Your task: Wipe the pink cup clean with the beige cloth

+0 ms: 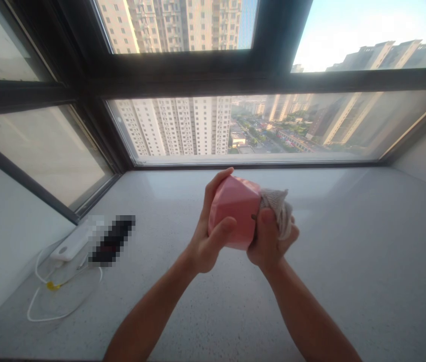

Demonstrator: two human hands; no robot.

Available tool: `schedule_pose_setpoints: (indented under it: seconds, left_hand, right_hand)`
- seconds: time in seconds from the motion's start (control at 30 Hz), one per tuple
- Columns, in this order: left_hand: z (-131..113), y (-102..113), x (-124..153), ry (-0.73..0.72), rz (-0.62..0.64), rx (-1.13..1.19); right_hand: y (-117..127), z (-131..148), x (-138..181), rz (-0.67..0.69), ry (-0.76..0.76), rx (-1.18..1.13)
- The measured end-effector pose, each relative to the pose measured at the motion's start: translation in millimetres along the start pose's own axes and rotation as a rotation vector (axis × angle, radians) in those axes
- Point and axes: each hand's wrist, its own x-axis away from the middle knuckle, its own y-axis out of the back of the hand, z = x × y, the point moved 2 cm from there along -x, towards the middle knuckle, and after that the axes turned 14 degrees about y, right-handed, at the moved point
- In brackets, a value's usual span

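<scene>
Fingers of the left hand (207, 241) are wrapping around a pink faceted pot (233, 211). The right hand (269, 241) is clenching a pale cloth (279, 208) against it, above the counter (348, 261).

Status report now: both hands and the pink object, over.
Left hand grips pink faceted pot, held above sill. Right hand presses grey cloth against it. White power bank far left, clear.
</scene>
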Motion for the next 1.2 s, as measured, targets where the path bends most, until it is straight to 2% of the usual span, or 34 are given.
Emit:
schedule_pose_setpoints:
  seconds: [0.03, 0.1, 0.2, 0.27, 0.3, 0.33, 0.37, 0.43, 0.47, 0.5, 0.53, 0.67, 0.7, 0.73, 0.83, 0.87, 0.9, 0.93, 0.97, 1.03, 1.07, 1.1, 1.13, 1.2]
  left_hand:
    - [-3, 0, 2, 0.064, 0.034, 0.017]
    - [-5, 2, 1, 0.053, 0.042, -0.045]
    - [0, 7, -7, -0.244, -0.031, -0.275]
    - [3, 7, -8, -0.461, -0.111, -0.328]
    - [3, 6, -7, -0.507, -0.148, -0.294]
    - [2, 5, -5, -0.483, -0.174, -0.228]
    - [1, 3, -3, -0.398, -0.181, -0.15]
    - [-2, -3, 0, -0.125, -0.122, -0.013]
    - [-2, -6, 2, -0.012, -0.082, 0.024]
    - [-2, -8, 2, 0.035, -0.065, 0.036]
    - [-1, -9, 2, 0.006, -0.084, 0.026]
    - [3, -9, -2, -0.407, -0.278, -0.077]
    - [3, -10, -2, -0.417, -0.275, -0.061]
    - [1, -10, -1, -0.352, -0.237, -0.015]
    - [-7, -14, 3, 0.049, -0.038, 0.186]
    - [-9, -15, 4, 0.134, 0.001, 0.216]
    - [-10, -15, 5, 0.155, 0.007, 0.207]
    - [-10, -13, 5, 0.105, -0.028, 0.155]
    - [-9, -12, 4, -0.005, -0.089, 0.068]
    - [-7, -9, 2, -0.294, -0.218, -0.121]
    - [-7, -9, 2, -0.397, -0.252, -0.18]
    - [-8, -9, 2, -0.441, -0.257, -0.201]
    - [-9, -9, 2, -0.389, -0.23, -0.169]
    - [-13, -10, 4, -0.127, -0.114, -0.034]
  right_hand:
    - [1, -2, 0, 0.0, -0.006, 0.02]
    - [0, -2, -5, -0.019, -0.14, 0.006]
    - [-9, 5, -16, -0.016, -0.425, -0.182]
    - [-13, 7, -17, 0.03, -0.506, -0.267]
    - [-12, 6, -15, 0.045, -0.485, -0.247]
    - [-9, 4, -11, 0.052, -0.414, -0.193]
    - [-5, 1, -8, 0.062, -0.307, -0.125]
    - [3, -4, -2, 0.11, -0.079, -0.017]
    - [5, -5, 0, 0.131, 0.001, 0.004]
    - [6, -4, -1, 0.137, 0.029, 0.008]
    - [6, -2, -4, 0.126, 0.003, 0.004]
    - [-2, 15, -17, 0.105, -0.281, -0.032]
    - [-2, 17, -19, 0.11, -0.298, -0.017]
    - [-1, 19, -19, 0.109, -0.265, 0.013]
    - [5, 16, -15, 0.141, 0.012, 0.088]
    - [6, 14, -14, 0.17, 0.084, 0.08]
    - [6, 12, -14, 0.191, 0.102, 0.057]
    - [4, 12, -16, 0.189, 0.063, 0.03]
    - [2, 12, -17, 0.163, -0.019, 0.002]
    - [-2, 14, -21, 0.105, -0.192, -0.047]
    - [-4, 15, -21, 0.098, -0.235, -0.055]
    - [-4, 16, -21, 0.105, -0.219, -0.054]
    - [-3, 17, -20, 0.116, -0.155, -0.046]
    - [3, 15, -16, 0.135, 0.03, -0.032]
